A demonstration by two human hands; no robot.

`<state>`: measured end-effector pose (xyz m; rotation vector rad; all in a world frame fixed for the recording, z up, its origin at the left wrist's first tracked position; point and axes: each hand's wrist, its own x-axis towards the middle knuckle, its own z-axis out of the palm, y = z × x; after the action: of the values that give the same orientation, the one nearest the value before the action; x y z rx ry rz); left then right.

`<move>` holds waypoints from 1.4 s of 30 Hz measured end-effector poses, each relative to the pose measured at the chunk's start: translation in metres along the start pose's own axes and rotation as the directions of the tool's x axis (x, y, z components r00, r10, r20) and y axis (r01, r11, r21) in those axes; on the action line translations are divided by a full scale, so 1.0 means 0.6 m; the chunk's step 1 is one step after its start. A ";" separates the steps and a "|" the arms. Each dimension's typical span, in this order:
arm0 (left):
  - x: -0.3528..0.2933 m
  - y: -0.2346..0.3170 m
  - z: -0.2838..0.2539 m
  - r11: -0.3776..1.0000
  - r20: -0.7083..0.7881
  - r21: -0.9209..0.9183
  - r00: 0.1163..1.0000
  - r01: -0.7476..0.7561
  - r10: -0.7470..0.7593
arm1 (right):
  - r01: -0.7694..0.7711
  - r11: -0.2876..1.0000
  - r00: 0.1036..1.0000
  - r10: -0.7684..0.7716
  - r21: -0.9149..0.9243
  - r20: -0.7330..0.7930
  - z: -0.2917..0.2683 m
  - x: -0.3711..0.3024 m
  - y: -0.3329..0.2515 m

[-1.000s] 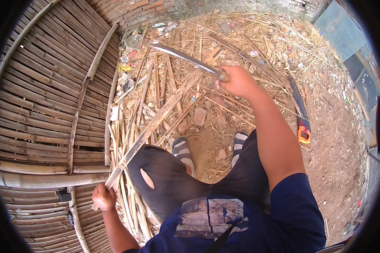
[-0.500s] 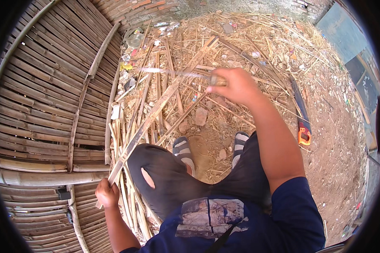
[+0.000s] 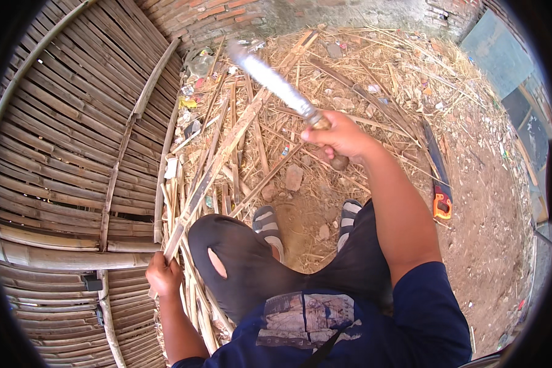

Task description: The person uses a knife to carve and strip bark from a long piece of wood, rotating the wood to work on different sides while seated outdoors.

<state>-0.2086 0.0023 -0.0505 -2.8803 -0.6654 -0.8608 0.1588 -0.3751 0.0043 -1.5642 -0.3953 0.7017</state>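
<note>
My right hand (image 3: pixel 345 136) is closed round the wooden handle of a machete (image 3: pixel 276 83). Its bright blade, smeared by motion, points up and to the left, over the far part of a long split-bamboo strip (image 3: pixel 227 150). At the strip's near end, beside my left knee, my left hand (image 3: pixel 164 276) grips it with the fingers wrapped round. From there the strip slants away to the upper right, across other bamboo pieces on the ground.
A handsaw (image 3: pixel 441 202) with an orange and red handle lies at the right. Loose bamboo strips (image 3: pixel 197 306) are bunched by my left leg. A bamboo-slat wall (image 3: pixel 67 153) stands close on the left, a brick wall (image 3: pixel 239 15) at the back. Straw, stones and scraps litter the ground.
The machete has swung from pointing level to the left to pointing up-left, its tip now farther away. My left hand, still on the bamboo strip, has shifted slightly right.
</note>
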 end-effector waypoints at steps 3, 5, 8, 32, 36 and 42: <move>0.003 -0.002 0.000 1.000 -0.002 -0.008 1.000 -0.011 0.011 | 0.015 0.999 0.995 -0.018 -0.032 -0.101 -0.014 -0.007 -0.008; 0.007 0.005 0.006 0.999 -0.016 -0.030 0.999 -0.030 0.029 | -0.017 0.992 0.999 0.013 -0.125 -0.037 0.005 -0.009 -0.008; 0.012 0.014 0.013 0.998 -0.031 -0.053 0.999 -0.032 0.031 | -0.025 0.996 1.000 0.026 -0.088 0.017 0.016 -0.007 -0.004; 0.051 0.046 0.032 0.992 0.115 -0.122 0.993 0.027 -0.013 | 0.040 0.978 0.978 0.004 0.207 -0.206 -0.007 0.024 0.016; 0.063 0.065 0.049 0.990 0.088 -0.138 0.996 -0.020 0.032 | -0.091 0.982 0.992 0.104 0.168 -0.072 0.040 0.010 0.004; 0.069 0.048 0.031 0.993 0.058 -0.078 0.993 -0.094 0.099 | 0.014 0.965 0.963 0.057 0.261 -0.262 -0.019 0.018 0.004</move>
<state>-0.1561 -0.0043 -0.0423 -2.9885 -0.5041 -0.8044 0.1738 -0.3771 -0.0005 -1.3888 -0.0798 0.5254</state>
